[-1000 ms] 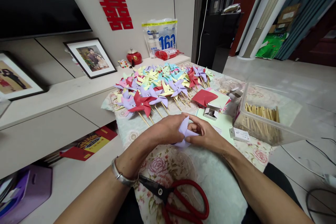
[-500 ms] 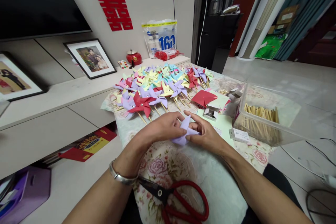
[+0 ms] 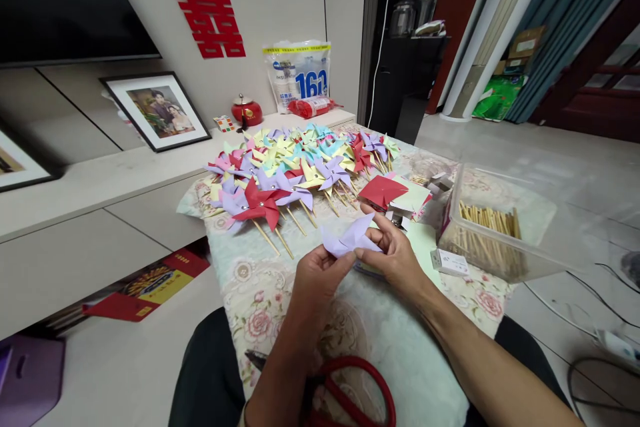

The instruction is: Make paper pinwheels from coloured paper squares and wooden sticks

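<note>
My left hand point(image 3: 316, 280) and my right hand point(image 3: 395, 255) both pinch a folded lilac paper pinwheel head point(image 3: 349, 240), lifted a little above the floral tablecloth point(image 3: 260, 293). The left hand grips its near left edge, the right hand its right side near the centre. Behind it lies a spread of several finished paper pinwheels point(image 3: 295, 170) on wooden sticks, in red, lilac, yellow, blue and pink. Red-handled scissors point(image 3: 355, 393) lie near my left forearm, partly hidden by it.
A clear plastic box of wooden sticks point(image 3: 493, 233) stands at the right. Red and pale green paper squares point(image 3: 387, 192) and small white boxes point(image 3: 450, 261) lie beside it. A low cabinet point(image 3: 100, 213) with framed photos runs along the left. Cables trail on the floor at right.
Both hands have lifted the lilac paper off the cloth and spread it open into a pinwheel shape. My left arm swung inward, covering part of the scissors. The view shifted slightly left.
</note>
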`<action>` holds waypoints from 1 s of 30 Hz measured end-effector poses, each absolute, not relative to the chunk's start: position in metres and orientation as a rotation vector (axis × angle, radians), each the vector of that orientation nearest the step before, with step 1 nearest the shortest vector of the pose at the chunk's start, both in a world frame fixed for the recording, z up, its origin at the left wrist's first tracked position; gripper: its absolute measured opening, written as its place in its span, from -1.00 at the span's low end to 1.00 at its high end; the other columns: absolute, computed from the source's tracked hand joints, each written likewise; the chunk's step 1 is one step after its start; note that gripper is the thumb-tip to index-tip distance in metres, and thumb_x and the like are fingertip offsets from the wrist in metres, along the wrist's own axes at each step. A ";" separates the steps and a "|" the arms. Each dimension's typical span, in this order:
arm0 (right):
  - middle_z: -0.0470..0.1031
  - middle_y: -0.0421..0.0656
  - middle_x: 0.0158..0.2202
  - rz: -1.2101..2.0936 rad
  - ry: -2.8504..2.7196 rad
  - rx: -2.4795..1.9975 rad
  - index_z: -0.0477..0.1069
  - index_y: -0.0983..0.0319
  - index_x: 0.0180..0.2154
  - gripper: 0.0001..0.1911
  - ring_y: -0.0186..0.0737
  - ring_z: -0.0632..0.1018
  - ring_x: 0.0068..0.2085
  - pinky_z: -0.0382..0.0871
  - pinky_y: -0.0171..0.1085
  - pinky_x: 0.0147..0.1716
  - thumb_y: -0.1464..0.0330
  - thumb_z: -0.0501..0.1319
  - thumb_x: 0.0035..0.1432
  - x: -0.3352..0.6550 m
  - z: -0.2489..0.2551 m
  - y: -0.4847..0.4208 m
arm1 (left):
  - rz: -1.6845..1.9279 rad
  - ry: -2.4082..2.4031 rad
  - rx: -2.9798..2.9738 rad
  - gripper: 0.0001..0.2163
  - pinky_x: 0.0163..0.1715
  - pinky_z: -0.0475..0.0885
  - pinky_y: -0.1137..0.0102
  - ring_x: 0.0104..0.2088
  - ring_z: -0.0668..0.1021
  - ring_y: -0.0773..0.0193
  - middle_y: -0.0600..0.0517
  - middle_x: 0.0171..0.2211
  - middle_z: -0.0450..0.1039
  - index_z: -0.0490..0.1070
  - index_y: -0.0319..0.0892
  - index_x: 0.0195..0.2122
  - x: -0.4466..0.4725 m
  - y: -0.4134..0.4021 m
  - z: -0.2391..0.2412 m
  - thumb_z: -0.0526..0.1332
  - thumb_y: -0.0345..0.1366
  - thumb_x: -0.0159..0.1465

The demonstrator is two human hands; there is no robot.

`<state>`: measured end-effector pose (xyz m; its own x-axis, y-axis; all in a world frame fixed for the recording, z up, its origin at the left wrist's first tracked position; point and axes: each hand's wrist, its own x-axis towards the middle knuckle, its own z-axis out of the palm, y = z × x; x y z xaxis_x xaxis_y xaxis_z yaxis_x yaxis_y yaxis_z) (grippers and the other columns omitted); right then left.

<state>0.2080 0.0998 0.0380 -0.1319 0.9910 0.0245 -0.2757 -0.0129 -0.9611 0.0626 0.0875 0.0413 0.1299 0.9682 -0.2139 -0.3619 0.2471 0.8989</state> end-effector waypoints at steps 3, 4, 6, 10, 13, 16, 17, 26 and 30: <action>0.45 -0.30 -0.39 1.406 -1.126 -0.948 0.12 0.17 0.31 -0.09 -0.24 0.50 -0.37 0.32 -0.28 -0.33 0.33 0.42 -0.05 0.207 0.036 0.101 | 1.162 1.034 0.763 -0.71 -0.19 0.45 0.32 -0.33 0.60 0.19 -0.03 -0.34 0.66 0.62 -0.25 -0.29 0.065 0.088 0.038 0.49 -0.24 -0.03; 0.45 -0.29 -0.39 1.401 -1.138 -0.959 0.16 0.19 0.28 -0.13 -0.25 0.49 -0.38 0.31 -0.29 -0.35 0.33 0.41 -0.04 0.207 0.034 0.101 | 1.167 1.052 0.757 -0.72 -0.21 0.45 0.34 -0.35 0.60 0.20 -0.02 -0.36 0.66 0.62 -0.26 -0.30 0.065 0.089 0.037 0.48 -0.24 -0.02; 0.45 -0.28 -0.39 1.399 -1.167 -0.979 0.23 0.22 0.22 -0.23 -0.26 0.49 -0.38 0.31 -0.30 -0.36 0.33 0.40 -0.02 0.206 0.031 0.103 | 1.176 1.070 0.744 -0.72 -0.23 0.45 0.35 -0.36 0.60 0.20 -0.01 -0.40 0.65 0.62 -0.27 -0.29 0.063 0.089 0.035 0.48 -0.25 -0.02; 0.49 -0.22 -0.34 1.442 -1.200 -0.975 0.33 0.22 0.13 -0.34 -0.22 0.53 -0.30 0.37 -0.25 -0.29 0.33 0.41 -0.02 0.207 0.026 0.105 | 1.213 1.041 0.698 -0.70 -0.23 0.46 0.33 -0.37 0.61 0.18 0.00 -0.42 0.64 0.61 -0.28 -0.26 0.059 0.091 0.027 0.47 -0.27 -0.02; 0.51 -0.15 -0.22 1.413 -1.196 -0.977 0.34 0.19 0.13 -0.35 -0.27 0.52 -0.31 0.38 -0.27 -0.33 0.34 0.42 -0.01 0.209 0.023 0.106 | 1.241 0.980 0.645 -0.69 -0.25 0.46 0.32 -0.37 0.62 0.16 -0.01 -0.40 0.64 0.60 -0.27 -0.23 0.054 0.093 0.022 0.46 -0.26 0.00; 0.49 -0.11 -0.09 1.303 -1.275 -0.977 0.33 0.12 0.19 -0.34 -0.32 0.49 -0.32 0.38 -0.29 -0.36 0.38 0.39 0.04 0.212 0.022 0.107 | 1.218 0.948 0.564 -0.68 -0.27 0.46 0.34 -0.34 0.62 0.13 -0.02 -0.39 0.64 0.60 -0.24 -0.21 0.050 0.094 0.022 0.44 -0.27 0.00; 0.48 -0.10 -0.06 1.249 -1.325 -0.968 0.33 0.08 0.20 -0.35 -0.30 0.50 -0.29 0.40 -0.27 -0.33 0.40 0.38 0.07 0.213 0.022 0.107 | 1.206 0.943 0.544 -0.68 -0.28 0.46 0.34 -0.33 0.62 0.13 -0.02 -0.39 0.64 0.59 -0.24 -0.20 0.048 0.094 0.023 0.44 -0.27 0.00; 0.28 -0.15 0.28 0.870 -1.865 -0.889 0.60 0.00 -0.08 -0.72 -0.01 0.29 0.28 0.15 0.03 0.26 0.44 0.30 0.22 0.224 0.034 0.106 | 1.204 0.929 0.501 -0.74 -0.44 0.39 0.41 -0.42 0.58 0.20 0.01 -0.43 0.62 0.58 -0.21 -0.30 0.044 0.093 0.028 0.44 -0.26 -0.03; 0.28 -0.10 0.27 0.886 -1.927 -0.898 0.63 0.07 -0.16 -0.83 0.01 0.26 0.31 0.08 0.04 0.29 0.38 0.30 0.24 0.223 0.035 0.106 | 1.201 0.951 0.511 -0.71 -0.46 0.38 0.42 -0.44 0.57 0.19 0.01 -0.46 0.61 0.59 -0.21 -0.27 0.045 0.094 0.027 0.43 -0.25 -0.05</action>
<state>0.2234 0.1060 0.0347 -0.4150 0.8305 0.3715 0.2583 0.4991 -0.8272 0.0446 0.0943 0.0269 0.0609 0.9375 -0.3427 -0.5486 0.3183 0.7731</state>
